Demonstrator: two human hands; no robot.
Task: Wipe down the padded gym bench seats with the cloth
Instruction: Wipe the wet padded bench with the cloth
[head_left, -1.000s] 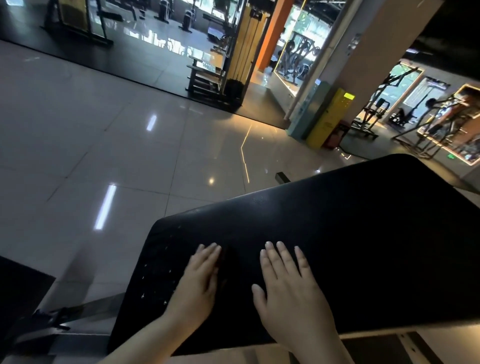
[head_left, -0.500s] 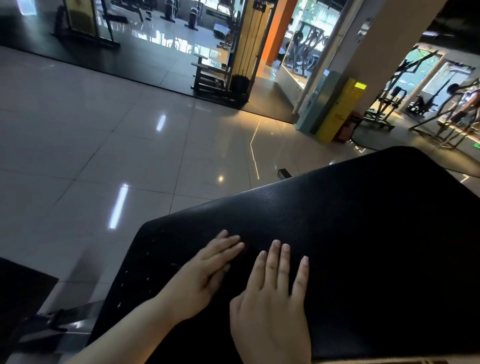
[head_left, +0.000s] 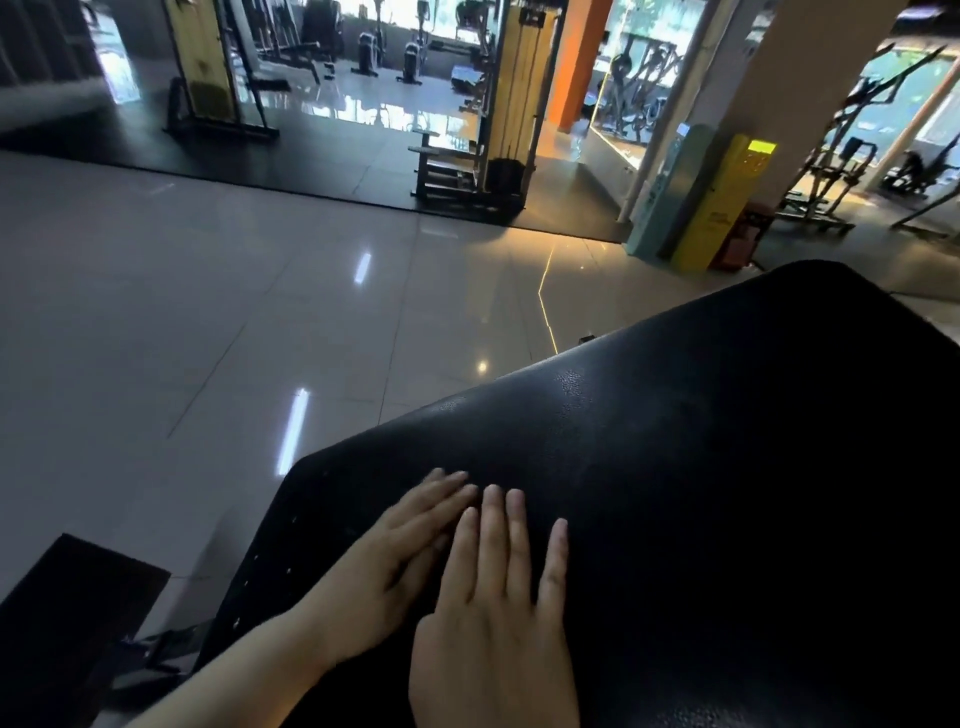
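While the padded bench seat (head_left: 701, 467) fills the lower right, long axis running lower-left to upper-right, the left hand (head_left: 384, 566) and right hand (head_left: 498, 639) press flat, fingers straight, now touching, earlier apart.

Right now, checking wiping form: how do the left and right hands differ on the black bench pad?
The left hand angles toward the right; the right hand points straight up the bench pad. The left hand's fingers lie together; the right hand's little finger splays apart. Both lie flat on it.
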